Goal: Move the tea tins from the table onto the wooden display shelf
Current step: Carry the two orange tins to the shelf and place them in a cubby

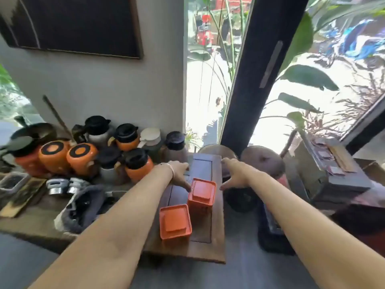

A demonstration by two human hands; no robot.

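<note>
With both hands' fingers spread wide beside the far orange tin (201,193), we judge it light, rigid, best gripped by opposite walls.

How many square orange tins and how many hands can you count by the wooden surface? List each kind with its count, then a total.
Square orange tins: 2 (far tin, near tin)
Hands: 2 (left hand, right hand)
Total: 4

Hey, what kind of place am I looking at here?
Probably a tea shop or tea room: two square orange tea tins sit on a wooden stand, with a cluster of orange and black lidded jugs along the wall beside a large window.
</note>
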